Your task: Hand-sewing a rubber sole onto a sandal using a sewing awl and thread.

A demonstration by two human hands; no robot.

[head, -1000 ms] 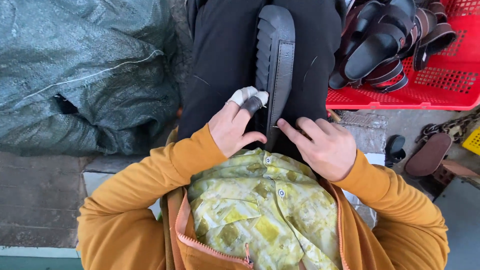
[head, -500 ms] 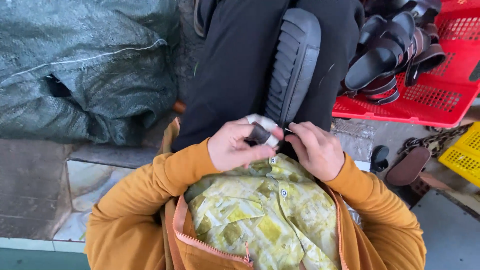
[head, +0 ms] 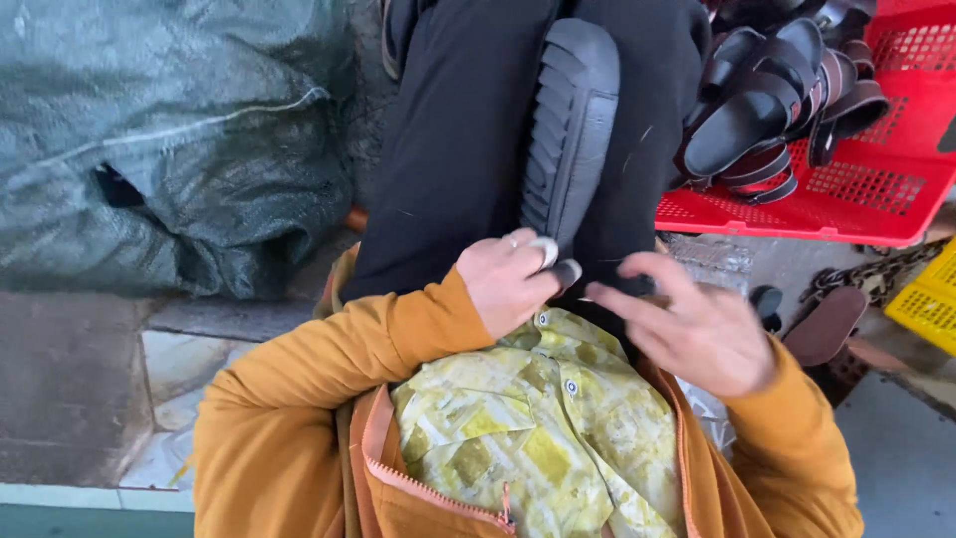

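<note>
The left hand (head: 508, 284) pinches the near end of a black ridged shoe sole (head: 570, 125) lying on the lap, while just right of it the right hand (head: 697, 324) hovers with fingers spread, holding nothing.

- There is a single view, from a camera worn on the person's head, so no second view shares any part of the scene.
- It looks steeply down the person's own front: the yellow patterned shirt (head: 538, 438) and orange jacket (head: 299, 418) fill the lower half of the frame.
- It sits close to the body; the left hand (head: 508, 284) and right hand (head: 697, 324) lie near the middle of the frame, just above the chest.
- The far end of the view, at the top, takes in the lap with the black shoe sole (head: 570, 130), a grey-green sack (head: 169, 139) on the left and a red crate (head: 856, 169) at upper right.
- The floor (head: 80, 399) shows along the lower left.
</note>
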